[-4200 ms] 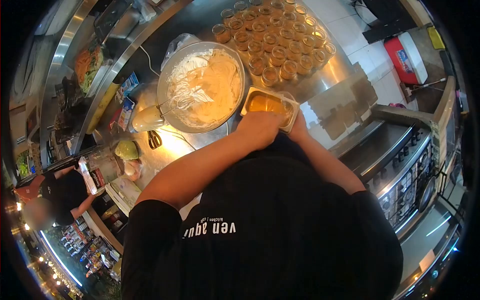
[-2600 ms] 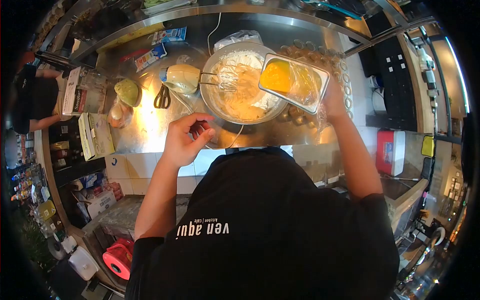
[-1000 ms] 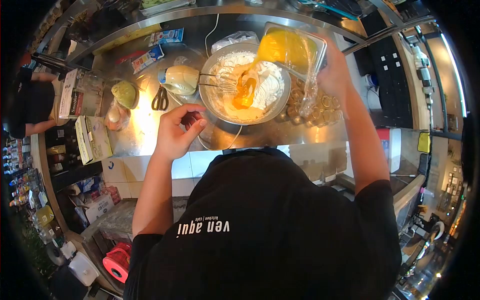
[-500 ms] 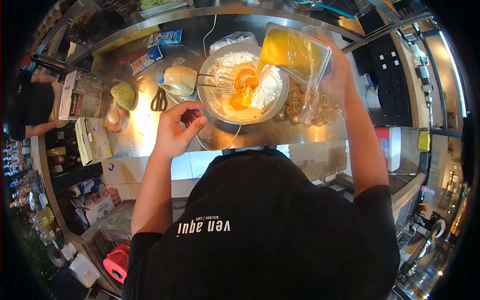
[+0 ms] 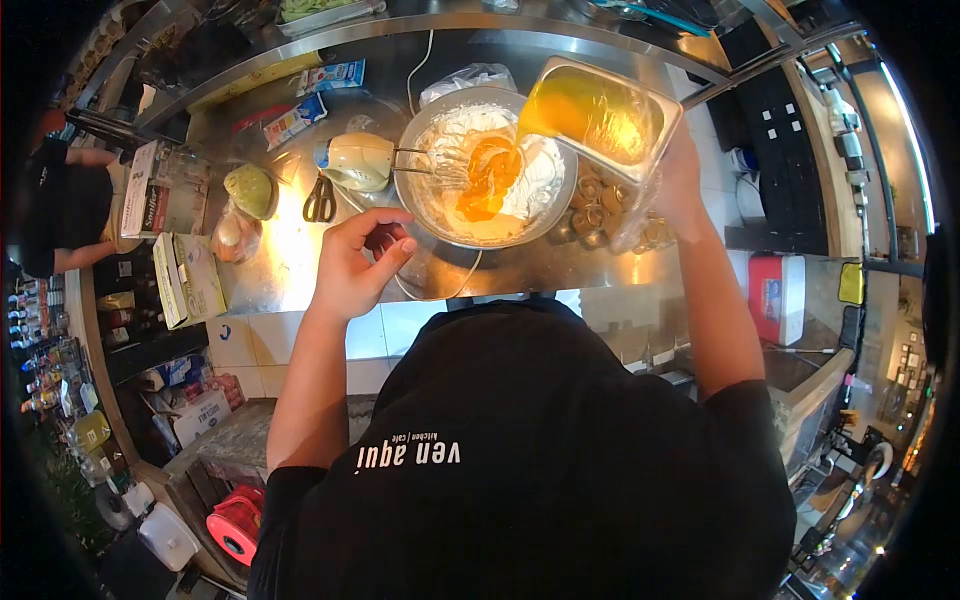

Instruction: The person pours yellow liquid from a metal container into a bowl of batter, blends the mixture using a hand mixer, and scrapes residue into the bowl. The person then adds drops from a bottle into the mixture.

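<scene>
My right hand [image 5: 680, 185] grips a rectangular metal pan [image 5: 668, 112] of yellow liquid by its right end, tilted over the mixing bowl [image 5: 398, 180]. Clear plastic wrap [image 5: 640, 215] hangs from the pan near that hand. The liquid runs off the pan's left corner onto a white creamy mixture [image 5: 540, 180], where an orange-yellow pool [image 5: 490, 180] lies. My left hand [image 5: 362, 258] holds nothing; its fingers are curled, thumb apart, close to the bowl's lower left rim. A cream-coloured hand mixer [image 5: 358, 160] lies left of the bowl, its beaters reaching over the mixture.
Black-handled scissors [image 5: 319, 200] and a green round fruit [image 5: 249, 190] lie left on the steel counter [image 5: 285, 255]. Boxes [image 5: 188, 280] stand at its left end. Several small round brown items [image 5: 597, 207] sit right of the bowl. Another person [image 5: 75, 205] stands at far left.
The pan has turned in my right hand, showing more of its inside and metal rim, and has shifted slightly right. Liquid still runs into the bowl. My left hand has hardly moved.
</scene>
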Demonstrator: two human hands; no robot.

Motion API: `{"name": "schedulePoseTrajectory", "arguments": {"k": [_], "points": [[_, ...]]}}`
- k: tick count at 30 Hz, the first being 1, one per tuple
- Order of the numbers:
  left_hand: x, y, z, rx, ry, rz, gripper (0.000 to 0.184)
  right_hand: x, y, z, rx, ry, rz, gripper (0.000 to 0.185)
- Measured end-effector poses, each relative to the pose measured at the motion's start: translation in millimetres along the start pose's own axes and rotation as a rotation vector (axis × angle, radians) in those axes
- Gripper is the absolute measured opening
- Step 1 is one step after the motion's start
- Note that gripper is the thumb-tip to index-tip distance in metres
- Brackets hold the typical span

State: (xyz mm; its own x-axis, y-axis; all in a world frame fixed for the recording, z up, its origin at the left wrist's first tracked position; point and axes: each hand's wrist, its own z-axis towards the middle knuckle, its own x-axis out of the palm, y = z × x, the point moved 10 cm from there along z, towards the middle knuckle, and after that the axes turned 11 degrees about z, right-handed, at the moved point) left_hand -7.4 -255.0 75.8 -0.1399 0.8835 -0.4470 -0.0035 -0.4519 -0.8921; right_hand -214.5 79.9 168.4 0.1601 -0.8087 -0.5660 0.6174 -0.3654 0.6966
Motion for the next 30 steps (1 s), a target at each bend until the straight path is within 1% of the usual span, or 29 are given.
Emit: {"name": "schedulePoseTrajectory", "arguments": {"k": [2,3,5,6,9,11,12,15,17,18,19,21,22,23,25,26,27,29,30], "points": [[0,-2,1,0.001,0.003,-0.001,0.028,-1,-16,-8,0.042,-0.083,0.514,0.08],[0,-3,1,0.003,0.005,0.01,0.028,-2,-18,-8,0.043,-0.086,0.516,0.08],[-1,-6,2,0.005,0.009,0.026,0.028,-7,-22,-5,0.033,-0.082,0.393,0.083],[-1,-7,3,0.005,0.011,0.028,0.027,-14,-3,3,0.045,-0.12,0.272,0.083],[-2,-11,7,0.014,0.01,0.03,0.027,-34,3,16,0.047,-0.151,0.322,0.08],[-1,-13,9,0.021,0.005,0.029,0.027,-41,25,27,-0.045,-0.128,0.402,0.077],[-1,-14,10,0.021,0.009,0.034,0.027,-45,27,28,-0.052,-0.138,0.398,0.075],[4,-14,11,0.015,0.019,0.036,0.026,-38,28,23,0.086,-0.135,0.46,0.078],[7,-11,10,0.007,0.02,0.034,0.026,-23,16,13,0.209,-0.125,0.435,0.082],[9,-9,9,0.005,0.02,0.023,0.026,-16,-3,12,0.126,-0.066,0.347,0.086],[9,-7,8,0.002,0.019,0.012,0.026,-8,-4,7,0.123,-0.06,0.35,0.086],[7,-6,6,0.0,0.017,0.013,0.027,5,-15,-14,0.294,-0.098,0.565,0.079],[6,-6,5,0.001,0.024,0.013,0.027,18,-32,-29,0.515,-0.074,0.663,0.081],[5,-5,4,-0.001,0.021,0.015,0.027,22,-31,-34,0.515,-0.072,0.666,0.081],[3,-2,3,-0.025,0.031,0.012,0.028,22,-31,-42,0.476,-0.168,0.657,0.078],[2,-2,3,-0.025,0.031,0.014,0.028,26,-42,-44,0.396,-0.122,0.657,0.077],[1,-2,2,-0.029,0.028,0.015,0.028,26,-39,-45,0.394,-0.124,0.659,0.077],[-2,-3,4,-0.033,0.023,0.02,0.028,31,-35,-54,0.48,-0.145,0.735,0.077],[-2,-4,5,-0.03,0.021,0.027,0.028,34,-39,-60,0.566,-0.147,0.738,0.079]]}}
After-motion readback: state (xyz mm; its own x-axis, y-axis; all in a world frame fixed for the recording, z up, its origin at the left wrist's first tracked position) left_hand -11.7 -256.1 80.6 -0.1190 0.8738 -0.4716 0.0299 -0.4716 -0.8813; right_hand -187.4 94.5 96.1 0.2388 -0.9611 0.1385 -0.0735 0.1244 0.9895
